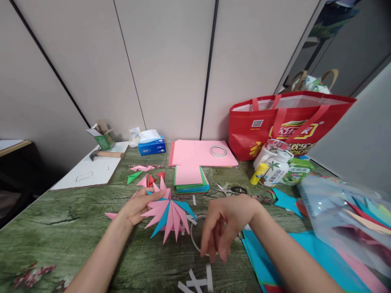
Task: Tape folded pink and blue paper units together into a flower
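Observation:
A pointed star of folded pink and blue paper [174,215] is in my left hand [142,205], whose thumb and fingers are closed on its upper left side. To the right, my right hand [227,221] hangs with its fingers bent downward and slightly apart; I see nothing held in them. Behind those fingers is a thin white tape ring [193,236], partly hidden. Small white strips [195,280] lie nearer to me, below the ring. Loose folded points, one of them green [134,177] and others pink and red, lie beyond my left hand.
A stack of coloured paper squares [188,176] and scissors [229,190] lie ahead. Pink sheets [195,151] with another ring [218,151] are behind. On the right stand a glue stick [259,173], a white jar [275,167], a red bag [244,134] and blue sheets [259,252]. A hammer [106,154] lies left.

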A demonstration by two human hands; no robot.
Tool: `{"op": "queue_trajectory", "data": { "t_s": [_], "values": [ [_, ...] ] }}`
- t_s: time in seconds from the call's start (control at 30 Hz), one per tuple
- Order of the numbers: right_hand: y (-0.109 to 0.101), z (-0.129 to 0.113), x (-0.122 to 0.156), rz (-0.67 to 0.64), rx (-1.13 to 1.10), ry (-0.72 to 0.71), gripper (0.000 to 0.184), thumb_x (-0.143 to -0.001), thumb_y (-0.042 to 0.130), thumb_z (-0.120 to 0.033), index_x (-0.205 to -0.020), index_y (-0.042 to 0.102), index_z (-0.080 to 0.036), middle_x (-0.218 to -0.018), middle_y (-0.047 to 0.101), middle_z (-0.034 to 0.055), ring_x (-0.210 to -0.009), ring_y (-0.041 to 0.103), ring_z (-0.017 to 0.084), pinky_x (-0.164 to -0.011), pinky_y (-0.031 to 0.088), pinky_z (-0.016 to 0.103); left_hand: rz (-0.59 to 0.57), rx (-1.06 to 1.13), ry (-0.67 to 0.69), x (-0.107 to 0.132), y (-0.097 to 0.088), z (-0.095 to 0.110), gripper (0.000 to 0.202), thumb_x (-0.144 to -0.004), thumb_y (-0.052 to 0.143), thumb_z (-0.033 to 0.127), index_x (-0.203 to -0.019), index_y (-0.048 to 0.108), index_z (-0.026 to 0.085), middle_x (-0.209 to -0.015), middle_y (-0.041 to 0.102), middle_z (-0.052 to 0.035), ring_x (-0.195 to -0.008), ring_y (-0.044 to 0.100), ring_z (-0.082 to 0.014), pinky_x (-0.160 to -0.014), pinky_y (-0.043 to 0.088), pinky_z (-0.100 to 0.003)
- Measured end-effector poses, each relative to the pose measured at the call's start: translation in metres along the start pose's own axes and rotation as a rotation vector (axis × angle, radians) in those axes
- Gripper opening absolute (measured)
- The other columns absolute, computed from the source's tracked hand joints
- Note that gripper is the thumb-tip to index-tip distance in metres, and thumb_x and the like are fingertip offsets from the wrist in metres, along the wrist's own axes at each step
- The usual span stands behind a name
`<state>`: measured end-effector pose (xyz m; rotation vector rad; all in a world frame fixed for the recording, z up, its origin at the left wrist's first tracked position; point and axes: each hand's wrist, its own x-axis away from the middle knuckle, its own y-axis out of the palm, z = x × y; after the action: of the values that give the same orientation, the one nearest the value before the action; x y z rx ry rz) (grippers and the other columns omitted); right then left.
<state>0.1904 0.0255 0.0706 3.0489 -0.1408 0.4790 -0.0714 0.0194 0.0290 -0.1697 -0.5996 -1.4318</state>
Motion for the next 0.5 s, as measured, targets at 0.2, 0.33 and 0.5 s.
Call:
{"op": "queue_trajectory", "data": {
  "t_s": [0.2, 0.33, 0.5],
  "values": [
    [-0.001, 0.012, -0.038, 0.585, 0.514, 0.023, 0.012, -0.073, 0.06, -0.019, -0.077, 0.068, -0.012, -0.059, 0.062, 0.0007, -0.052, 0.057, 0.011, -0.05, 0.042, 0.02, -0.079, 0.166, 0.065, 0.005, -0.001, 0.013, 0.02, -0.056, 0.074, 0.009, -0.071, 0.062, 0.013, -0.058, 0.068, -0.0031, -0.051, 0.064, -0.016, -0.048, 0.053, -0.024],
    [0.009, 0.016, -0.069, 0.658, 0.909, -0.09, 0.022, -0.07, 0.068, -0.025, -0.09, 0.067, -0.015, -0.085, 0.066, 0.0069, -0.079, 0.06, 0.019, -0.066, 0.042, 0.025, -0.124, 0.179, 0.086, 0.008, -0.002, 0.019, 0.015, -0.059, 0.072, 0.009, -0.072, 0.065, 0.012, -0.062, 0.069, -0.0052, -0.052, 0.064, -0.0165, -0.049, 0.053, -0.024],
    [0.013, 0.034, -0.093, 0.741, 0.839, -0.072, 0.02, -0.06, 0.073, -0.019, -0.077, 0.067, -0.014, -0.08, 0.066, 0.0071, -0.085, 0.058, 0.024, -0.071, 0.043, 0.029, -0.223, 0.092, 0.096, 0.006, -0.009, 0.011, 0.016, -0.057, 0.076, 0.017, -0.066, 0.064, 0.011, -0.054, 0.065, -0.0029, -0.047, 0.061, -0.0136, -0.046, 0.048, -0.021]
  ]
}}
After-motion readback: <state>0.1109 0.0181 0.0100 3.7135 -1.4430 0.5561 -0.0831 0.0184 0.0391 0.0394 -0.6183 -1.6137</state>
